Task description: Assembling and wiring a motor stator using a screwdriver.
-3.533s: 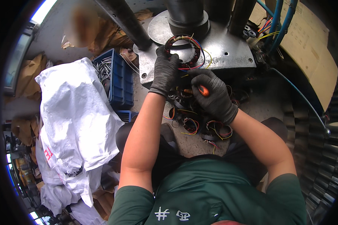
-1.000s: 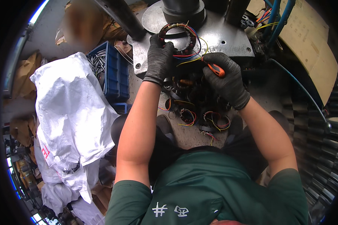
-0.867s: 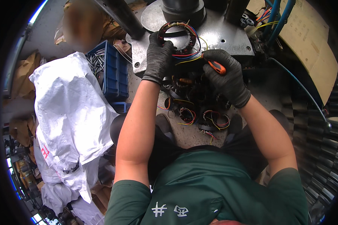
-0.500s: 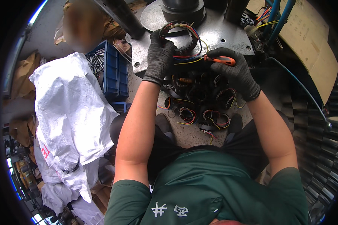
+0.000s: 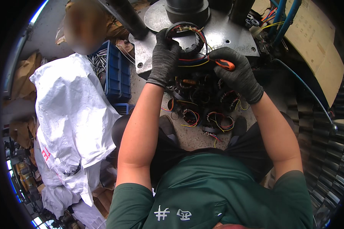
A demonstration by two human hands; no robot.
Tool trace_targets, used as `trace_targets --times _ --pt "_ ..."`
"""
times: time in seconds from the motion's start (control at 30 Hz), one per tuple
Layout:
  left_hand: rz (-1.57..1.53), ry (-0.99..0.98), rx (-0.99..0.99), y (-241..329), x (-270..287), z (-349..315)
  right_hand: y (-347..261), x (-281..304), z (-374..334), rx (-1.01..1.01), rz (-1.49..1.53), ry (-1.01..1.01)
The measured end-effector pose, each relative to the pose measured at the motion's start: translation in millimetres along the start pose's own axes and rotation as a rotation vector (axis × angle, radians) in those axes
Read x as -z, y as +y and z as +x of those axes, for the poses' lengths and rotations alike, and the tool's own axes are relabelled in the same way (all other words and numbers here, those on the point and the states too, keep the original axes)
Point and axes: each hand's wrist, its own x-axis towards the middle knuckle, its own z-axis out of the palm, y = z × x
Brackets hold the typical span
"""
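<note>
In a dark grey knitted glove, my left hand (image 5: 166,52) grips the left side of a motor stator (image 5: 196,46), a dark ring with coil windings. It is held tilted at the front edge of a metal press plate (image 5: 218,33). Red, blue and yellow lead wires (image 5: 197,64) hang from the ring toward my right. My right hand (image 5: 235,68), gloved alike, is closed around the orange handle of a screwdriver (image 5: 226,65). The tool's tip points left at the wires beside the ring; whether it touches them I cannot tell.
Several more stators (image 5: 202,95) with coloured leads lie on the floor between my feet. To the left stand a blue crate (image 5: 116,72) of metal parts and a white sack (image 5: 72,110). Stacked metal pieces (image 5: 328,152) and cardboard (image 5: 309,42) are at the right.
The stator has turned slightly in my left hand, which shifted a little to the right. My right hand has tilted the screwdriver, its handle end now lower and further left.
</note>
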Motion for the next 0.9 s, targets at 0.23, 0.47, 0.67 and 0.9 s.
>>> trace_targets --times 0.23,0.47,0.67,0.9 --pt "0.005 -0.012 0.023 3 0 -1 -7 16 3 -0.177 0.220 -0.051" --pt "0.004 -0.019 0.003 4 1 -1 -2 1 1 -0.032 -0.002 -0.013" --pt "-0.030 -0.039 0.019 3 2 -1 -7 -4 0 -0.045 -0.067 0.006" --pt "-0.024 -0.075 0.099 8 5 0 -3 1 3 -0.253 0.196 0.019"
